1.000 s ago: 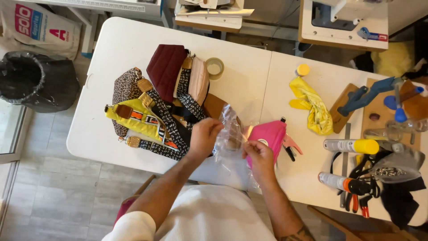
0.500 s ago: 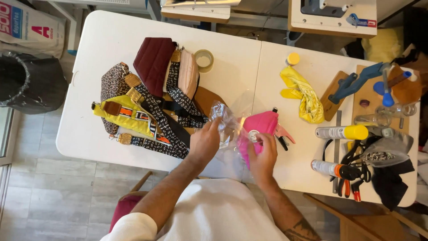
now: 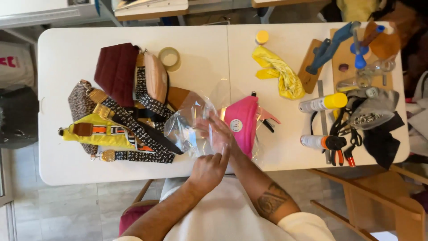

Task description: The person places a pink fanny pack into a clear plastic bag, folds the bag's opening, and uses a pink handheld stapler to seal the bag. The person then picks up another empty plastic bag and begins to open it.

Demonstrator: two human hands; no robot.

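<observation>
Since the earlier frame the right hand (image 3: 218, 131) has slid off the pink pouch (image 3: 243, 122) and gone inside the clear plastic bag (image 3: 189, 127), while the left hand (image 3: 207, 169) has dropped back toward the near table (image 3: 67, 169) edge. The bag lies crumpled at the middle of the table, touching the pouch's left side. Right fingers are spread flat within the film, gripping nothing; left fingers pinch the bag's near lip. Best handling, I judge: keep that lip taut and the mouth wide so the film doesn't bunch. A heap of patterned bags (image 3: 120, 111) lies left, spray cans (image 3: 323, 102) right.
</observation>
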